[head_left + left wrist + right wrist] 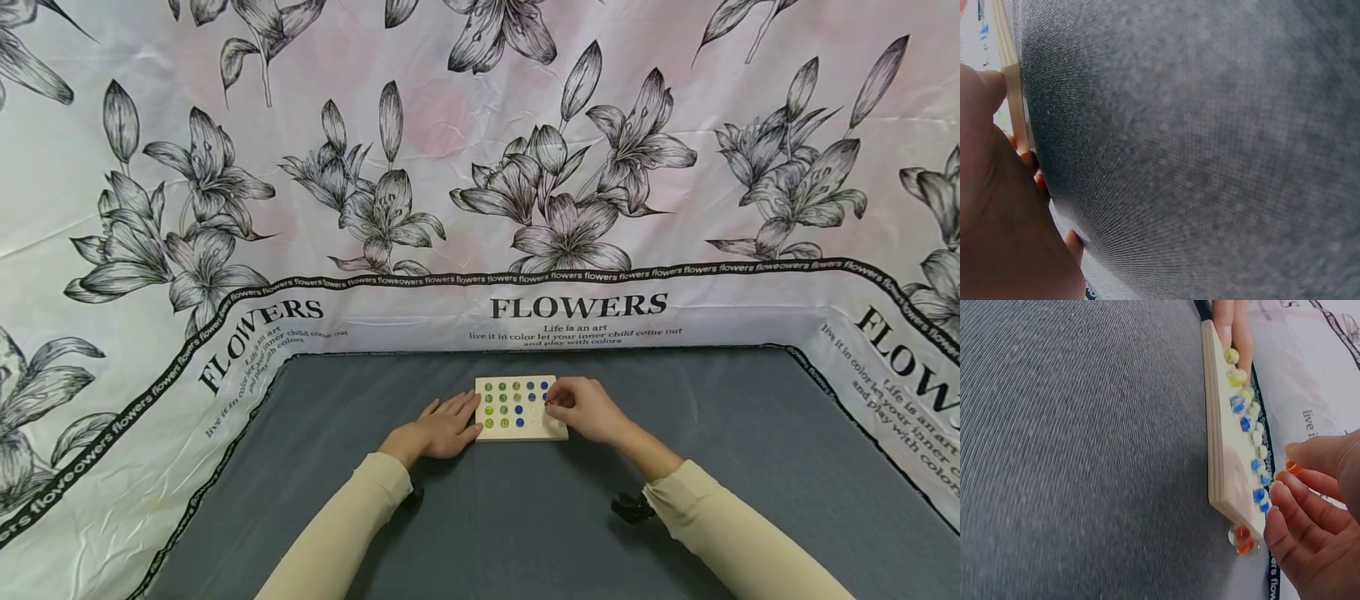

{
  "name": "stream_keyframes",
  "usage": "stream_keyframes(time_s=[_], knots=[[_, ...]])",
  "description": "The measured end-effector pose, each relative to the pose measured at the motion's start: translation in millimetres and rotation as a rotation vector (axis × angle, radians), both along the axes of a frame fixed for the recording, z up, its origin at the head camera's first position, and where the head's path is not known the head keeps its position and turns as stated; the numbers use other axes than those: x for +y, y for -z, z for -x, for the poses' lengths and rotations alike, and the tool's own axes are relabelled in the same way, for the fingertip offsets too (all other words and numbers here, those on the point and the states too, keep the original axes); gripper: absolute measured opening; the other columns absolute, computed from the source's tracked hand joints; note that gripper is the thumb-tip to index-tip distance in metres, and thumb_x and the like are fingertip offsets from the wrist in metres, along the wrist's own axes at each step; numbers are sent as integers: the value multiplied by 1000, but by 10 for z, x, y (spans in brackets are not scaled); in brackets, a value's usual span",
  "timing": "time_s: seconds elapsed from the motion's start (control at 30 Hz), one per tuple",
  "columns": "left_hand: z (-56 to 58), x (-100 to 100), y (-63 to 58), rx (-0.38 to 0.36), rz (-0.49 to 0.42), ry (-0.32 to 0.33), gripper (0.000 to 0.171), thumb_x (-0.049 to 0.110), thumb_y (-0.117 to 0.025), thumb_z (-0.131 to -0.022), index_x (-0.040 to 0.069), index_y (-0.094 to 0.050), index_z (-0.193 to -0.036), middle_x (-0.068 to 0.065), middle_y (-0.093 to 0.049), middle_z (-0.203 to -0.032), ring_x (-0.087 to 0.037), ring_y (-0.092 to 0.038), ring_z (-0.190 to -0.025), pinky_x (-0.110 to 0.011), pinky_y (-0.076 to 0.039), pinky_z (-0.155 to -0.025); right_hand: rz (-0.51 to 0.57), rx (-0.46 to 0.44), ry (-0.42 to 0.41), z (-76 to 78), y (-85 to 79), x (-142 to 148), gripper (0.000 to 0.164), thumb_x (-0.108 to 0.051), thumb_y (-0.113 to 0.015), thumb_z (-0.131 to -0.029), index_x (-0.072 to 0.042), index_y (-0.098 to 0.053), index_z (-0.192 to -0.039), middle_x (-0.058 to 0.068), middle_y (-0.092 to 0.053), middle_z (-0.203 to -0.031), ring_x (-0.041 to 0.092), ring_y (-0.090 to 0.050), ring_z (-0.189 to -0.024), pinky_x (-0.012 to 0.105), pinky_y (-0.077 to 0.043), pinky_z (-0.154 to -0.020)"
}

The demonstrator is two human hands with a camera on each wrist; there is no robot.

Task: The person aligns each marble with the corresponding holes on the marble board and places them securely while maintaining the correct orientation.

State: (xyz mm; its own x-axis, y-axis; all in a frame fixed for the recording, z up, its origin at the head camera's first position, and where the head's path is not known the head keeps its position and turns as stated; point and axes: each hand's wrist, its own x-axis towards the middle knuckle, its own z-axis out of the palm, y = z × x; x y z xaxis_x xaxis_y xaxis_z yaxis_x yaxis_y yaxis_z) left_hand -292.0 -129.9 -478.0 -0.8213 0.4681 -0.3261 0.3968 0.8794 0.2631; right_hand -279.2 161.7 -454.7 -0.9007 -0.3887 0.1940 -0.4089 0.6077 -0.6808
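A pale wooden board [525, 434] lies on the grey surface, bearing rows of green, yellow and blue glass marbles [519, 409]. Bare hollows show toward its lower right. My left hand [444, 427] rests on the left, fingers stretched out, with fingertips and thumb at the board's left edge. Over the right side is my right hand [588, 408], pinching an orange-red marble [1293, 467] between thumb and index finger. Its other fingers are bent beside the board's right end. More orange and clear marbles [1243, 539] show right at that end in the right wrist view.
Grey ribbed cloth [480, 517] covers the work surface. Behind and at the sides hangs a white and pink flower-printed cloth [420, 321] with a dark printed border. A black wrist-worn device [633, 507] sits under the right cuff.
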Motion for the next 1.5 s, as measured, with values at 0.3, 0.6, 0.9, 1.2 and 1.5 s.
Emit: stream_keyframes(time_s=[0.3,0.6,0.9,1.2,1.5], knots=[[-45,-3,-31,3,6,-1,67,52,-27,-111,21,-8,-167,2,-6,-173,-16,-5,-159,-49,-3,-127,-25,16,15,11,33,-148,6,-3,-75,-91,-1,-73,-96,1,-69,-82,11,-60,-72,28,-51,-65],[-96,17,-135,3,3,4,65,48,-29,-112,19,-10,-167,1,-8,-173,-17,-7,-159,-50,-4,-127,-67,15,42,53,89,-237,4,-3,-75,-90,-2,-73,-93,1,-68,-80,11,-61,-71,30,-51,-65],[-67,15,-102,5,-9,7,65,49,-28,-112,19,-10,-167,0,-9,-173,-19,-7,-159,-52,-4,-127,-112,37,89,84,111,-296,3,-4,-76,-88,-5,-73,-89,2,-69,-81,14,-61,-72,33,-50,-65],[-70,15,-86,9,-8,10,66,49,-28,-112,18,-10,-167,-1,-9,-173,-19,-7,-159,-51,-5,-127,-163,43,119,85,140,-341,3,-7,-76,-91,-5,-75,-93,3,-71,-85,16,-64,-77,39,-54,-71],[-93,19,-132,15,5,9,65,48,-28,-112,18,-10,-167,-1,-9,-173,-19,-8,-159,-50,-6,-127,-162,32,107,67,129,-338,4,-7,-75,-91,-4,-75,-93,2,-70,-84,15,-64,-76,38,-54,-70]])
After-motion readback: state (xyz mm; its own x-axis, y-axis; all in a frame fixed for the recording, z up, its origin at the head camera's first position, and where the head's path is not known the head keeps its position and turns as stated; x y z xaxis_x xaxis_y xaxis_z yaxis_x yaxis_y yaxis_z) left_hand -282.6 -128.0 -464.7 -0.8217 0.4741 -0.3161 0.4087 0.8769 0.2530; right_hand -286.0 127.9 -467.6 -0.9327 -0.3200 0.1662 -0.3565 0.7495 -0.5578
